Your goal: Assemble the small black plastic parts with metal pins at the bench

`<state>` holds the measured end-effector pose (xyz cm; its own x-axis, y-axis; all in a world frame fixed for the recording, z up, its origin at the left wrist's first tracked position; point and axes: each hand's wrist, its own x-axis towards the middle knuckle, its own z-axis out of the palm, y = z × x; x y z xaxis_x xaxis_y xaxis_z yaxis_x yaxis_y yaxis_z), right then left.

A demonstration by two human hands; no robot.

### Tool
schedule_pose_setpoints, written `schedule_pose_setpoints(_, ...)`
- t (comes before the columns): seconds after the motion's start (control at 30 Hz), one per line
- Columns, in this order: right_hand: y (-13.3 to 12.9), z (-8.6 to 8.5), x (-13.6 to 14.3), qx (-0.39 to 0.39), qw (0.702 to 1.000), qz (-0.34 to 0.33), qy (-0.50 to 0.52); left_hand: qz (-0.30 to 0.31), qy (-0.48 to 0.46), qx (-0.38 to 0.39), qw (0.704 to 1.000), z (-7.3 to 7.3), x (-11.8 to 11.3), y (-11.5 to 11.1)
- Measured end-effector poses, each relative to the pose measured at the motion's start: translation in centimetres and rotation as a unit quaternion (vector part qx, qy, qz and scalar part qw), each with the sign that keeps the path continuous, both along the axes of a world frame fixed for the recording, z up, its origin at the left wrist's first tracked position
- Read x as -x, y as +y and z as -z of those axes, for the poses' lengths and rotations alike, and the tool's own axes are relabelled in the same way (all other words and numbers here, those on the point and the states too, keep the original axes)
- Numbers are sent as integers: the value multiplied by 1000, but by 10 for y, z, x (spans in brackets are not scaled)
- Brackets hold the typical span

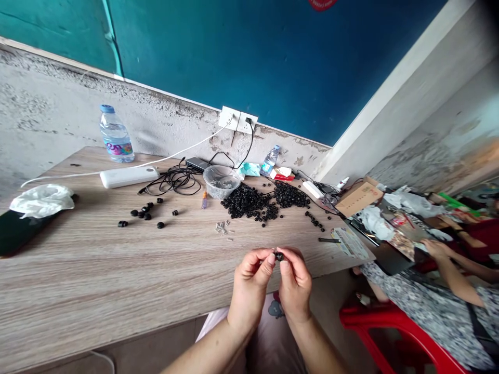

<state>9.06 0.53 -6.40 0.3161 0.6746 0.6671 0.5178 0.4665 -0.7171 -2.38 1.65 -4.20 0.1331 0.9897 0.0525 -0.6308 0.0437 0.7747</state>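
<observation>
While both forearms are reaching up from the near edge of the wood-grained, pale brown counter point(117, 280), the left hand point(251, 278) and the right hand point(295, 280) are meeting just over that edge. The fingers of both are grasping one small, shiny black piece point(279, 256), pinching it between thumbs and forefingers from either side, so it is sitting in the air between the two hands. Beyond them, a scatter of thin, silvery metal pins point(222, 227) is lying on the counter, and behind that a round, clear plastic bowl point(212, 191) is holding more small silvery bits. A wide heap of small, glossy black pieces point(244, 201) is spreading just beside the bowl, and a second black heap point(290, 195) is lying to its right. A small, purplish bottle with an orange cap point(204, 200) is standing near the bowl, while several larger, rounded black parts point(146, 210) are resting farther left. At the far right, another person in a grey patterned garment point(429, 306) is sitting on a red plastic chair point(384, 317).
</observation>
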Motion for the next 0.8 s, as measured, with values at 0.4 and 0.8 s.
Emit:
schedule_pose_setpoints(0.4,-3,-1,2,23,999,-19,34,-2,5,-10,1000,3,2,0)
schedule_pose_setpoints(0.8,-23,-22,8,67,966,-126,216,54,-53,26,997,-1,5,-13)
